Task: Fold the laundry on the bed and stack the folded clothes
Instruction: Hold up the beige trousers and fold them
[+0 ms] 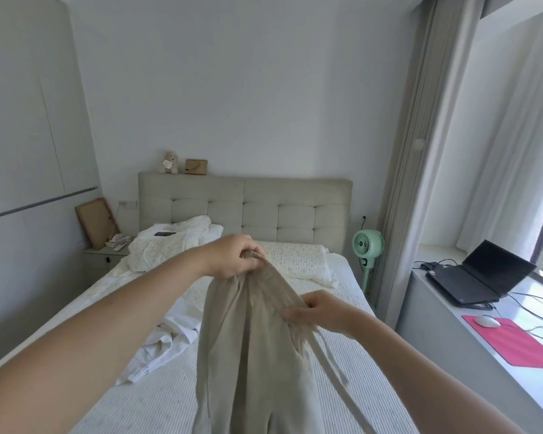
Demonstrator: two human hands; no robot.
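Hands: left hand (pixel 232 260) and right hand (pixel 318 311) fingers pinch beige trousers (pixel 251 346) | above bed (pixel 336 383)

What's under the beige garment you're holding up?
The beige garment, gripped by the left hand and right hand, hangs over the bed. White clothing shows beside it; anything directly behind is covered.

two bare forearms, no sleeves in view, left hand (pixel 232 258) and right hand (pixel 318 310) ungloved
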